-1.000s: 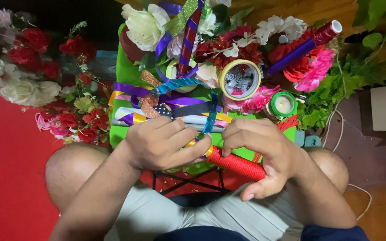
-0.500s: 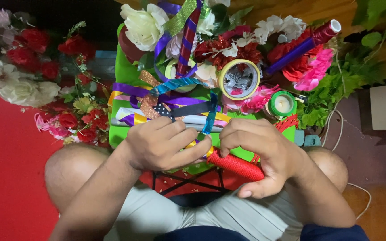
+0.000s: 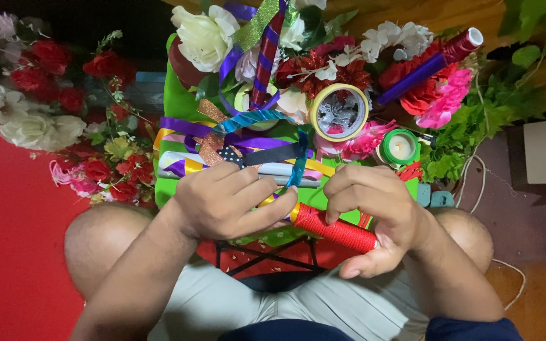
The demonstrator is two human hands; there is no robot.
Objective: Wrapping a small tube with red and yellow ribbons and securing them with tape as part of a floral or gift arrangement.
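Both hands, left hand [image 3: 232, 202] and right hand [image 3: 380, 218], clasp a red thread-wrapped stick [image 3: 336, 230] lying crosswise, slanting down rightward.

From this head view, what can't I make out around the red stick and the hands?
- Red stick: its left end is hidden under the left hand, its right end by the right hand.
- Right hand's grip: the palm side faces away, so contact is unclear.
- Tape roll: what fills its middle is too small to tell.
- Green sheet: mostly buried under ribbons and flowers.
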